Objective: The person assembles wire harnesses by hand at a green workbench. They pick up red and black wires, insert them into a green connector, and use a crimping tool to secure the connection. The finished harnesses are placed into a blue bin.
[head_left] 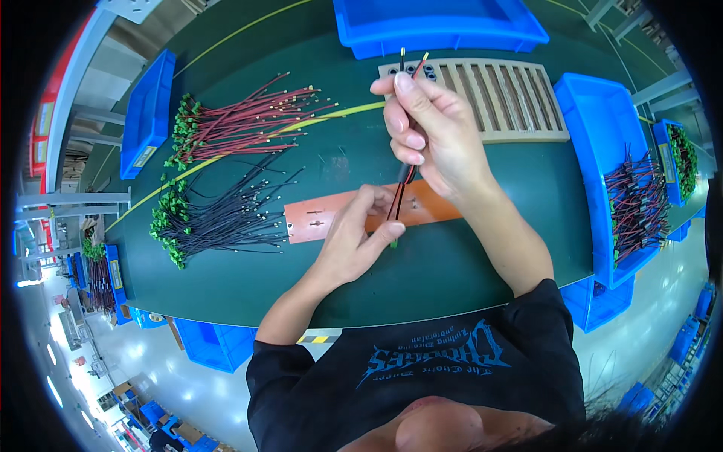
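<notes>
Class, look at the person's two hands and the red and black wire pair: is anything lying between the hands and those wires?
Nothing visible does. The right hand already pinches the red and black wire pair near its upper end, and the left hand grips its lower end over the orange board. Both wire bundles lie off to the left.

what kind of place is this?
Likely an electronics assembly workshop: bundles of red wires and black wires on a green bench, blue parts bins, and both hands holding a red-and-black wire pair.
</notes>
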`<state>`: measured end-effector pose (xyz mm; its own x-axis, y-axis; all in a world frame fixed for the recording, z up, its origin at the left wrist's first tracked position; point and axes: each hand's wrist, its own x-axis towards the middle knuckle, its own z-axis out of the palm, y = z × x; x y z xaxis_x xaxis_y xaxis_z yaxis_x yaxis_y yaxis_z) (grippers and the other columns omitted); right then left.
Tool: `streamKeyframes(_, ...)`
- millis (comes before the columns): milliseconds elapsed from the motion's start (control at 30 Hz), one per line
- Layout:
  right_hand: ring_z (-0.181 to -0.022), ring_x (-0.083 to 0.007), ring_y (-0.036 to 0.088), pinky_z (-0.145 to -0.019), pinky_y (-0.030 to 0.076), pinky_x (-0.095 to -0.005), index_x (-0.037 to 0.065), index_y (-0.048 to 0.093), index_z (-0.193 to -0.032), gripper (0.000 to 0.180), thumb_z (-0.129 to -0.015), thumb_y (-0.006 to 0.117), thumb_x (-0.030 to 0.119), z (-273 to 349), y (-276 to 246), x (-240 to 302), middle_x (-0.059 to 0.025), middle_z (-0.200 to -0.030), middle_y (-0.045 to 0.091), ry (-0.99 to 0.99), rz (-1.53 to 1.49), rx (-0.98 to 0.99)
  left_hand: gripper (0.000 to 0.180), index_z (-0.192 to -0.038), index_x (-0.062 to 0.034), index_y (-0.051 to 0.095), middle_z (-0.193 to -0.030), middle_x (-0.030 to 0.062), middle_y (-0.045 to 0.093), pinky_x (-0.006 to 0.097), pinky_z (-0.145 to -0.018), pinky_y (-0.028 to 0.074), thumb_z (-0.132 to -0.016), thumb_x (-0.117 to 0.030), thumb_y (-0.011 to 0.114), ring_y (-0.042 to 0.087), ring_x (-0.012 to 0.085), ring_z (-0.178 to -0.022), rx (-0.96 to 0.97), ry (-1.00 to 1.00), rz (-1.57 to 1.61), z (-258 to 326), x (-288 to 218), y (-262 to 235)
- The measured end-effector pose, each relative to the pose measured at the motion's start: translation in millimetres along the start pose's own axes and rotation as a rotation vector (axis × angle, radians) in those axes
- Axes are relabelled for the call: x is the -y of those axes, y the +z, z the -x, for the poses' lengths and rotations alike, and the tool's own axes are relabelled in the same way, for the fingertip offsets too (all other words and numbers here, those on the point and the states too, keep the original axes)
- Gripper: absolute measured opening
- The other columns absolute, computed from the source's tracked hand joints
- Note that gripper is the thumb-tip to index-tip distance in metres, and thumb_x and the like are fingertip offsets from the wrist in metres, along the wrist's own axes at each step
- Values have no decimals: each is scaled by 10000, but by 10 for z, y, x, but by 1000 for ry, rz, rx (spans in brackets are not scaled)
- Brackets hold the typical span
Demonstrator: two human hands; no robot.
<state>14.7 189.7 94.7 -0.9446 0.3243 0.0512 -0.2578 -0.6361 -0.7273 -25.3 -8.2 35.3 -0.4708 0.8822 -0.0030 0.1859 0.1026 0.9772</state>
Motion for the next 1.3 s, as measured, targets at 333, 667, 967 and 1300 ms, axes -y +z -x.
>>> streamKeyframes(333,-602,-47,405,-480,327,-208,11,639,-1143,301,-1114,509,280,1,44,-17,-5,-752,526,43,-56,-22,239,-1208,21,561,-839,44,613,230,-611,429,-1115,-187,488,499,72,-653,-4,-122,439,-153,-223,149)
streamKeyframes(667,-530,-29,294,-472,225,-220,80,601,-994,278,-1111,516,318,-29,-49,-44,53,-657,425,5,-15,-80,336,-1048,-23,641,-652,-80,411,224,-496,245,-1138,-286,450,310,18,-524,-57,-50,499,-87,-5,364)
streamKeyframes(967,-543,-39,336,-468,256,-231,58,598,-991,266,-1104,533,290,-2,-10,-93,45,-663,432,-8,-63,-111,303,-1059,10,602,-592,-41,358,265,-451,257,-1124,-256,473,320,62,-471,-63,-36,602,-24,214,337)
streamKeyframes(1300,-735,-118,611,-662,536,-270,8,633,-1177,295,-1107,526,273,141,136,-321,-54,-847,650,108,247,10,423,-1458,-20,485,-895,8,583,215,-570,390,-1086,-204,564,467,59,-657,-168,-113,433,10,26,80)
